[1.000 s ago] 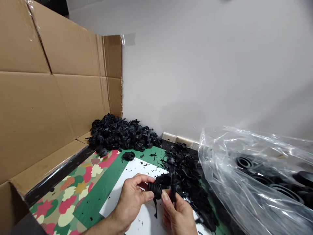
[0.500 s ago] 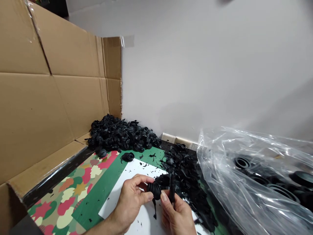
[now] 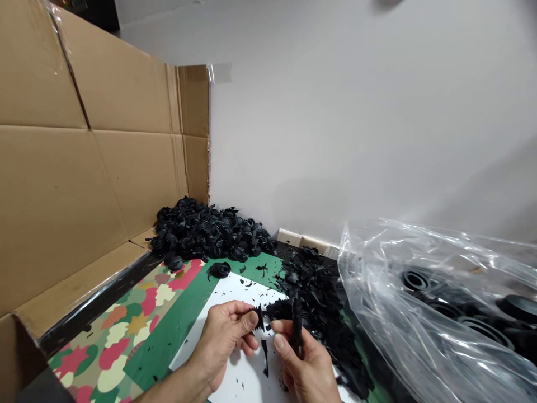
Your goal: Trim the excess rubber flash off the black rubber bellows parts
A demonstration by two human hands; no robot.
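Observation:
My left hand [image 3: 232,333] pinches a small black ribbed rubber bellows [image 3: 259,318] between thumb and fingers, over the white sheet [image 3: 241,369]. In my right hand [image 3: 304,358] stands a slim black tool [image 3: 297,322], gripped by the fingers; its working end cannot be made out. The right thumb and forefinger are slightly apart and a little to the right of the bellows, not touching it. A thin black strip [image 3: 265,358] lies between my hands on the sheet. Just beyond the hands, another black ribbed piece [image 3: 279,309] rests beside the scraps.
Many black ribbed pieces [image 3: 210,229] are heaped at the back against a cardboard wall [image 3: 138,168]. Black scraps [image 3: 331,319] pile up on the right. Beyond them a clear plastic bag [image 3: 377,268] holds black rings. One lone piece [image 3: 219,270] lies on the green sheet [image 3: 184,313].
The bellows has turned in my left hand and now shows its ribbed edge. My right thumb and forefinger have come away from it, leaving a gap between the hands.

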